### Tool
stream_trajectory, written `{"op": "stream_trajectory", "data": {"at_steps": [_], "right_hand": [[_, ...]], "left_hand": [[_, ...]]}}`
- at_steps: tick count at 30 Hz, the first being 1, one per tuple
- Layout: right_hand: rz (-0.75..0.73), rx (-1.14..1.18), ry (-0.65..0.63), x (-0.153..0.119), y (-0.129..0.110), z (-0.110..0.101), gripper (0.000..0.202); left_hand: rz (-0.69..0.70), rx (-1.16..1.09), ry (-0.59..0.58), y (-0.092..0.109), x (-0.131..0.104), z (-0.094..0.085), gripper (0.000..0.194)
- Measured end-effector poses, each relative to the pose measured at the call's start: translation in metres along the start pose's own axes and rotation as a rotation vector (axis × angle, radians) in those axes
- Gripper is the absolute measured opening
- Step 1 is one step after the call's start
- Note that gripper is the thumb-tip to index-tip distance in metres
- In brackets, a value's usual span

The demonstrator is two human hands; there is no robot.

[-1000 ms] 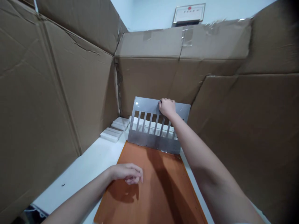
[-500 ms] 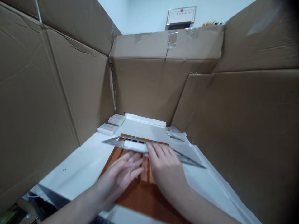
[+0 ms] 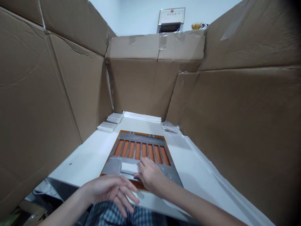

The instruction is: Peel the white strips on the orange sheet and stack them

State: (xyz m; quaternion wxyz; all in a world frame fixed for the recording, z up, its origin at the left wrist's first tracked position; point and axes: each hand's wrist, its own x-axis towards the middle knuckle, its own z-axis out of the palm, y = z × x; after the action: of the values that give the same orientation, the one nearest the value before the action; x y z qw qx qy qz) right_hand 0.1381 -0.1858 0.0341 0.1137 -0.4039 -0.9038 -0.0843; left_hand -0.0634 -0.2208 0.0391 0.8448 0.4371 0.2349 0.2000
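Right hand (image 3: 150, 174) closed around the right end of a white rectangular block (image 3: 129, 168).
The left hand (image 3: 113, 190) is open, fingers loosely spread, holding nothing at the near edge; the grey slotted metal plate (image 3: 143, 137), tilted up at the orange board's far end a second ago, now lies flat on that orange rectangular board (image 3: 141, 185) on the white bench (image 3: 89, 153).

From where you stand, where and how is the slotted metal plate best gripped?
Probably by the white block near its close edge, from above, fingers beyond, thumb nearside: the block is raised, whereas the slotted metal plate lies flat.
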Motion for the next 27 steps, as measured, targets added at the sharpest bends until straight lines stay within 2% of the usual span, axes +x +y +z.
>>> {"op": "stream_trajectory", "data": {"at_steps": [4, 8, 11, 13, 16, 19, 21, 24, 27], "right_hand": [[-0.077, -0.095, 0.042, -0.006, -0.002, 0.020, 0.023], [-0.154, -0.159, -0.010, -0.001, -0.002, 0.026, 0.031], [-0.087, -0.193, -0.069, 0.008, -0.006, 0.024, 0.044], [-0.034, -0.212, -0.097, 0.011, -0.011, 0.020, 0.046], [-0.034, -0.235, -0.188, 0.007, -0.020, 0.015, 0.046], [-0.081, -0.288, -0.260, -0.011, -0.035, 0.015, 0.043], [-0.027, -0.314, -0.265, -0.028, -0.045, 0.020, 0.042], [0.186, -0.333, -0.271, -0.051, -0.051, 0.025, 0.042], [0.341, -0.356, -0.268, -0.060, -0.032, 0.022, 0.026]], "left_hand": [[0.128, 0.181, -0.004, 0.032, 0.000, -0.002, 0.024], [0.239, 0.276, -0.007, 0.067, 0.014, -0.015, 0.026], [0.295, 0.251, 0.100, 0.085, 0.025, -0.040, 0.025], [0.324, 0.303, 0.251, 0.091, 0.031, -0.060, 0.023], [0.269, 0.411, 0.451, 0.095, 0.039, -0.087, 0.023], [0.242, 0.356, 0.439, 0.099, 0.052, -0.109, 0.022], [0.251, 0.290, 0.445, 0.104, 0.065, -0.119, 0.022], [0.258, 0.249, 0.452, 0.109, 0.087, -0.129, 0.020], [0.255, 0.219, 0.468, 0.107, 0.102, -0.132, 0.016]]}}
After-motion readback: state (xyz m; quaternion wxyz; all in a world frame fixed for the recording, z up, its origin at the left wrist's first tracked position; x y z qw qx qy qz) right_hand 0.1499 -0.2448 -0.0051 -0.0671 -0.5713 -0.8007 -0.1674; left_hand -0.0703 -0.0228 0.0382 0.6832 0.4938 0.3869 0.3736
